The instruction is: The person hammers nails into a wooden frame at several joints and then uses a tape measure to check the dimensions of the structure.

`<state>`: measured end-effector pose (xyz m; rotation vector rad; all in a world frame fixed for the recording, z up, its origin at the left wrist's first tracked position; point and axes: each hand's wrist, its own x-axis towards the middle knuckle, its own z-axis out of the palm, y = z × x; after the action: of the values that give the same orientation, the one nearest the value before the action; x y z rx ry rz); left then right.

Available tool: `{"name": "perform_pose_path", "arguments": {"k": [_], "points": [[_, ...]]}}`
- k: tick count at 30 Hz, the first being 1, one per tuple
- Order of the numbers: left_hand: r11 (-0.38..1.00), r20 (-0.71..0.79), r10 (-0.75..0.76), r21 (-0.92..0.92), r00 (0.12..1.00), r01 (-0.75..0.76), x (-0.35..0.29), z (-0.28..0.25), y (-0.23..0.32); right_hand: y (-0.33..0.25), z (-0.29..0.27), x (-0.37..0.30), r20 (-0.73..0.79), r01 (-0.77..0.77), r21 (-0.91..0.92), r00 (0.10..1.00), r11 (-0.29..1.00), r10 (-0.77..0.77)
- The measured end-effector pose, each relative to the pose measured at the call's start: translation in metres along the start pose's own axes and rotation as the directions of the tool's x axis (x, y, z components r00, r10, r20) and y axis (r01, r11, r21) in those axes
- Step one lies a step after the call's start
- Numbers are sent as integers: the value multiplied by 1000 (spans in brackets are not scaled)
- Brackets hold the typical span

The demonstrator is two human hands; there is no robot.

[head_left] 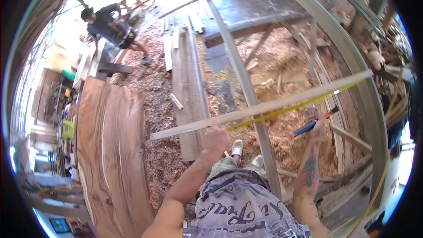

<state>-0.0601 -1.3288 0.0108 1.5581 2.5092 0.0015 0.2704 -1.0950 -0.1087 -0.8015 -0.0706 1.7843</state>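
Note:
A long pale wooden strip [264, 107] crosses in front of me, its right end resting on a thick beam. The yellow blade of a tape measure [282, 111] is stretched along its near edge. My left hand [217, 138] is closed at the blade's left end, against the strip; the tape's case cannot be made out. My right hand [312, 115], also closed, is just below the strip and tape. It holds a hand tool with a blue-and-orange handle [304, 128], whose dark and red head points up to the right; its exact kind is unclear.
Long beams [233, 53] form a frame around me. A wide wooden slab [112, 150] stands at left, planks [187, 88] lie ahead, and shavings [154, 101] cover the floor. A dark-topped table [264, 11] is at the far side. Another person [112, 26] stands far left.

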Motion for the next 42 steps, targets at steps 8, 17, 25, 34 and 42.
{"name": "perform_pose_path", "arguments": {"k": [8,17,25,34,42], "points": [[983,29,2,-182,1000,3,-7,14,-17,3,0,12,-85,17,-193,996,981,-34],[977,4,37,-212,999,-36,-5,11,-20,-5,-10,2,-175,68,-295,977,953,-124],[985,69,11,-173,998,1,1,6,-14,1,11,23,-139,137,-344,971,929,-195],[980,39,56,-195,998,-47,5,5,-21,6,25,56,-57,290,-443,935,848,-349],[993,93,-37,-105,995,47,3,-2,-4,18,-25,103,270,367,-930,730,28,-628]]}}
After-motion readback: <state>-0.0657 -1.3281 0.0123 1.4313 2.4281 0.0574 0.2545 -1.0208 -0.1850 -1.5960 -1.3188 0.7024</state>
